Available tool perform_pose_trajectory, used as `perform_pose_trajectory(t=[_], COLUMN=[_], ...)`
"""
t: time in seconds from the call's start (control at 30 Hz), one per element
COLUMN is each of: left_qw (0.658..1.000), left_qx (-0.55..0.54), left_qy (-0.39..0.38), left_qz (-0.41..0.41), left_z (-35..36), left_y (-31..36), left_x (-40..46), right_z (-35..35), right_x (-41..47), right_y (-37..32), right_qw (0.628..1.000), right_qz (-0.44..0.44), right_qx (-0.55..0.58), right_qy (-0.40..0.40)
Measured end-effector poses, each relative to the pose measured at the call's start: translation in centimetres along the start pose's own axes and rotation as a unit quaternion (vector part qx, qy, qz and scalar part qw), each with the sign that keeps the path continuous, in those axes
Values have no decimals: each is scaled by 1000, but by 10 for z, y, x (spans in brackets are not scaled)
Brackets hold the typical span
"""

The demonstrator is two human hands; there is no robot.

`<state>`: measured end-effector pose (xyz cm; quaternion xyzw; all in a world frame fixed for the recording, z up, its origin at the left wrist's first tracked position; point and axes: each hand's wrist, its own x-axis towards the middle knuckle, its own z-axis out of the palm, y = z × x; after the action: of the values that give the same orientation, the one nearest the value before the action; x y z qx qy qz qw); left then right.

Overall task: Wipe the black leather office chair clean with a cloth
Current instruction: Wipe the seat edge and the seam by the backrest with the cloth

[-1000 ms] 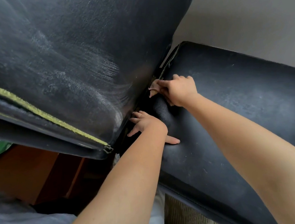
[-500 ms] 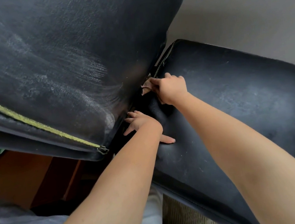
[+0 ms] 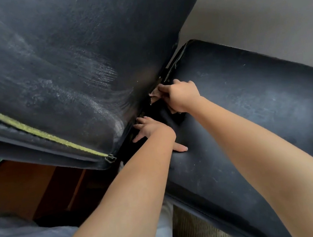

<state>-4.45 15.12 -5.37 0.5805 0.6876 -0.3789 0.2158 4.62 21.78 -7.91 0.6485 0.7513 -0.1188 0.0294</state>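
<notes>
cloth (image 3: 156, 96): bunched, no clear long axis, in backrest-seat crease of chair (image 3: 248, 108)
right hand (image 3: 180, 97): grips cloth
left hand (image 3: 150, 128): fingers spread, flat on seat

Soft, even daylight, moderately bright, without hard shadows. Pale sheen streaks the chair back (image 3: 72, 73); the gap below it falls dark. Wide-angle bending curves the edges, and corners near it look soft.

Right hand (image 3: 181, 96) with cloth (image 3: 156, 96) sits slightly farther up the seat-back crease; left hand (image 3: 149, 128) position unchanged relative to seat.
</notes>
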Motion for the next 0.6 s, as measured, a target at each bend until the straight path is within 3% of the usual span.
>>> perform_pose_trajectory(t=[0.13, 0.3, 0.47, 0.6], left_qw=[1000, 999, 999, 998], left_qx=[-11, 16, 23, 30], left_qy=[-7, 15, 20, 18], left_qz=[-8, 28, 40, 43], left_z=[-2, 4, 4, 4], left_y=[1, -2, -4, -3], left_x=[1, 2, -1, 2], right_z=[2, 0, 6, 3], right_x=[-8, 6, -8, 5], right_y=[5, 0, 0, 1], right_qw=[999, 999, 999, 997], right_qz=[-18, 42, -7, 21], right_qx=[-27, 4, -12, -46], right_qy=[22, 22, 37, 57])
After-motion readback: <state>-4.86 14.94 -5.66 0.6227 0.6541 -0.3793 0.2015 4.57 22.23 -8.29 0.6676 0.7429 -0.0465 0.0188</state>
